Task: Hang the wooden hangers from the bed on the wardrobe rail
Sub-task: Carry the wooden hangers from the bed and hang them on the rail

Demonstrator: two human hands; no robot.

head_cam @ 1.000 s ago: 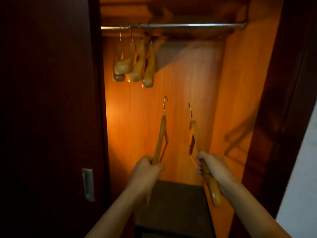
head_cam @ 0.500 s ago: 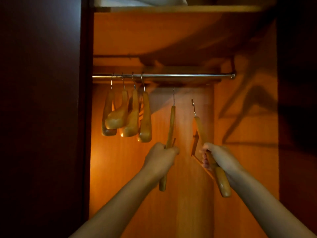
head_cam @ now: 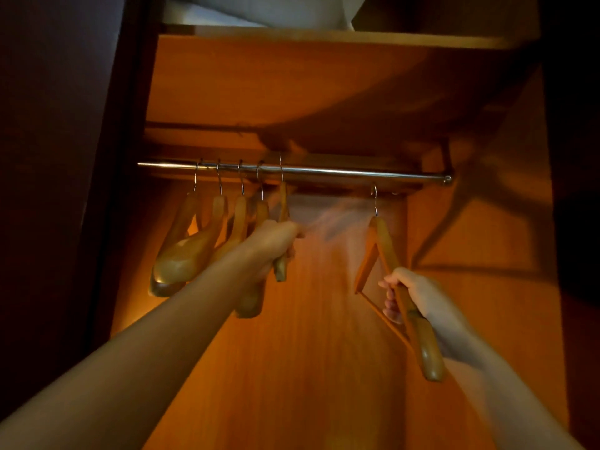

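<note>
At the rail (head_cam: pixel 324 172) left end: four hung hangers (head_cam: pixel 181 251). Next, left hand (head_cam: pixel 269 245) clamped on fifth hanger (head_cam: pixel 283 203), near vertical, hook at rail height, probably over it; blur hides contact. Further right, right hand (head_cam: pixel 406 290) clamped on sixth hanger (head_cam: pixel 381 241), arm raised, hook directly under rail, just short. Needs lift-and-drop.

Visible body: two forearms and two hands.

- Left forearm (head_cam: pixel 156 336): bare along its full visible length, slender, tapering to the wrist.
- Left hand (head_cam: pixel 271 245): bare, knuckles rounded.
- Right forearm (head_cam: pixel 480 358): bare; outline smeared by blur toward the lower edge.
- Right hand (head_cam: pixel 410 292): bare; fingers (head_cam: pixel 389 308) possibly have short nails, but the lighting is too dim to confirm.
</note>
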